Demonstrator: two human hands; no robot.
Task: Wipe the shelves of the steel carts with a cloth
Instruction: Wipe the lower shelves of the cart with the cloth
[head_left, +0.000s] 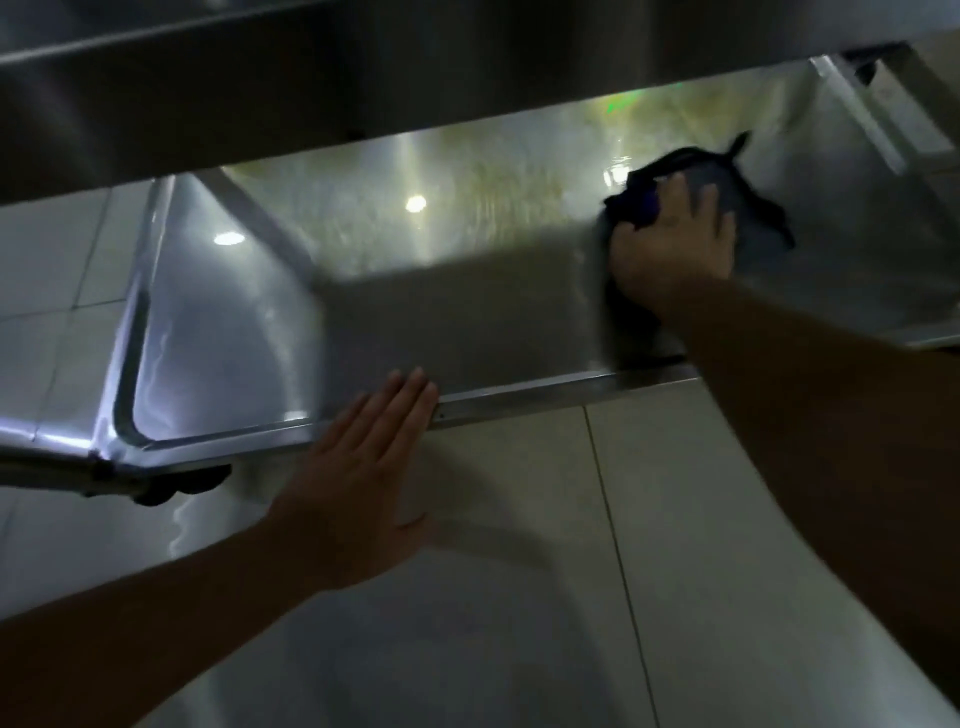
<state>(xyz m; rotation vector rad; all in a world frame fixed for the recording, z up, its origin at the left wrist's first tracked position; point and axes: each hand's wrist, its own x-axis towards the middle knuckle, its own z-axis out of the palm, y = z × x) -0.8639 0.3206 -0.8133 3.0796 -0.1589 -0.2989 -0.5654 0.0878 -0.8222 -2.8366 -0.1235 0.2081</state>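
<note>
1. The person crouches low at the steel cart, head under the upper shelf (260, 67), to get sight of the bottom shelf (441, 312)
2. The right hand (675, 249) presses a dark cloth (748, 182) flat on the bottom shelf, toward its right side, fingers spread over the bunched fabric; that looks meant to keep a broad patch of cloth against the steel
3. The left hand (358, 467) lies open with fingers straight and close together, fingertips touching the shelf's front rim (545, 392), likely to steady the body and stop the cart rolling on its caster (171, 486)
4. The steel left of the cloth shows streaky smears, so I judge the wiping is only partly done; the left half seems untouched
5. Pale floor tiles (519, 597) lie beneath
</note>
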